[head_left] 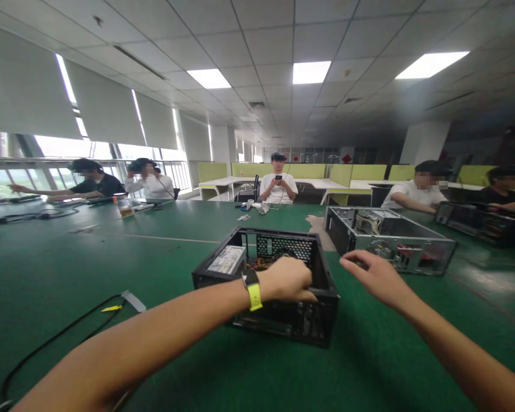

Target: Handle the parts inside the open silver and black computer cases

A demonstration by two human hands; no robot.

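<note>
A small black computer case (309, 329) lies open-topped on the green table (111, 263), with a silver drive (226, 258) and coloured wires inside. My left hand (288, 279), with a yellow-strapped watch (252, 288) on the wrist, is closed over the case's near right rim, its fingers curled down into the opening. Just to the right of the case my right hand (375, 276) hovers above the table with fingers loosely spread, holding nothing.
A grey open computer case (412, 252) stands behind my right hand, and another dark one (480, 224) lies further right. A black cable (64, 335) with a yellow tag (111, 308) runs at the left. Several people sit around the table's far sides.
</note>
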